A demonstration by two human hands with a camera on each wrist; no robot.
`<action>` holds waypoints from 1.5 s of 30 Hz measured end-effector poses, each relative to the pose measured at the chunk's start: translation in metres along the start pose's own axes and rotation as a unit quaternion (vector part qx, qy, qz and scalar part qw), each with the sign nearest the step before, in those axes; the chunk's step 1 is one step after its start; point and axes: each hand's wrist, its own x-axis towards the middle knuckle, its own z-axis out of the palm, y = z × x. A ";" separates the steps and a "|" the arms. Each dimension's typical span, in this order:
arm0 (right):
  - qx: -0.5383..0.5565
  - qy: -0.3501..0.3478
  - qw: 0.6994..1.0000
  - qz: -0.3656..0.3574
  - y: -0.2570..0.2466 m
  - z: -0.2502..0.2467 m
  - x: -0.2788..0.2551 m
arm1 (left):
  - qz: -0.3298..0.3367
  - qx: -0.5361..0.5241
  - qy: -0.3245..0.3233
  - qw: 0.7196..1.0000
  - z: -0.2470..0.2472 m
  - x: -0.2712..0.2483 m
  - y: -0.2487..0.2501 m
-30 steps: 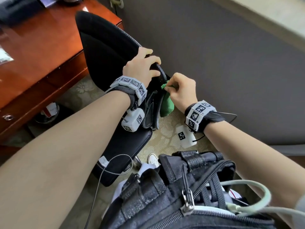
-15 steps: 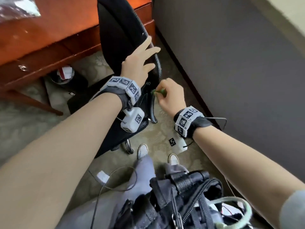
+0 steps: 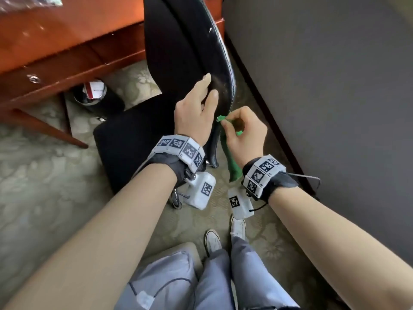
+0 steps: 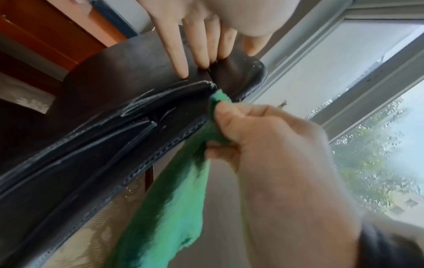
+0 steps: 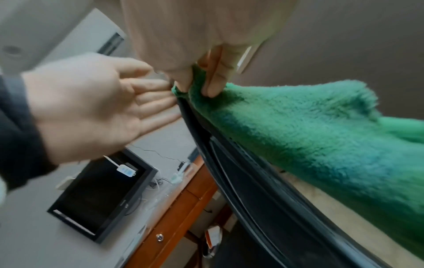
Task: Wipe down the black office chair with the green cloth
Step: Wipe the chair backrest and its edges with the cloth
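Chair: the black office chair (image 3: 190,52) stands with its backrest edge between the two hands; the stitched rim of the backrest (image 4: 160,150) runs directly under the pinch point.
Cloth: the green cloth (image 5: 309,130) is bunched at one corner in the grip; the rest hangs loose below the grip, down the rear side of the backrest.
Right hand: the right hand (image 3: 244,135) has thumb and fingertips (image 5: 183,79) pinched together on the cloth corner, pressing it against the rim. The narrow pinch probably serves to work the fabric into the seam, which a flat palm would not reach.
Left hand: the left hand (image 3: 194,113) is spread, fingers straight and holding nothing. Its fingers (image 4: 176,54) lie flat on the backrest just above the pinch, likely to brace the chair against the wiping pressure.
Step in hand: wiping of the backrest edge, judged from the contact point.
Marks: pale scuffs or dust show on the rim beyond the grip, so the wipe appears unfinished.
Beyond the grip: a wooden desk (image 3: 67,45) stands on the left-hand side, a grey wall (image 3: 324,86) on the right-hand side, and a bin (image 3: 93,95) under the desk.
Floor: patterned carpet (image 3: 44,198) lies below both hands.
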 end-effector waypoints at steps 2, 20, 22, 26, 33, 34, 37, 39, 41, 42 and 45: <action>-0.022 -0.026 0.999 0.031 0.014 0.010 -0.006 | 0.015 -0.002 0.009 1.000 0.002 0.001 -0.004; 0.003 0.031 0.999 0.039 0.018 0.018 -0.004 | 0.094 -0.010 -0.019 0.995 0.012 -0.002 -0.028; 0.007 0.031 0.999 0.020 0.015 0.016 -0.002 | 0.119 0.038 -0.040 0.991 0.011 -0.005 -0.039; 0.005 0.014 1.000 0.009 0.030 0.024 -0.004 | 0.106 0.067 -0.043 0.991 0.016 -0.015 -0.052; 0.053 -0.003 0.997 -0.057 0.089 0.052 -0.008 | 0.122 0.062 0.064 0.989 0.049 -0.020 -0.067; 0.056 -0.008 0.996 -0.075 0.096 0.053 -0.006 | 0.129 0.054 0.080 0.987 0.055 -0.020 -0.071; 0.077 0.006 0.986 -0.145 0.102 0.052 0.004 | 0.170 0.033 0.132 0.976 0.066 -0.017 -0.084; 0.096 0.025 0.978 -0.186 0.107 0.055 0.008 | 0.193 0.031 0.157 0.968 0.072 -0.013 -0.094; 0.111 0.027 0.972 -0.207 0.121 0.062 0.006 | 0.211 0.031 0.178 0.961 0.079 -0.012 -0.106; 0.117 0.023 0.970 -0.210 0.131 0.068 0.004 | 0.221 0.034 0.193 0.955 0.082 -0.011 -0.113; 0.112 -0.002 0.970 -0.214 0.164 0.082 -0.003 | 0.250 0.056 0.232 0.939 0.094 -0.010 -0.133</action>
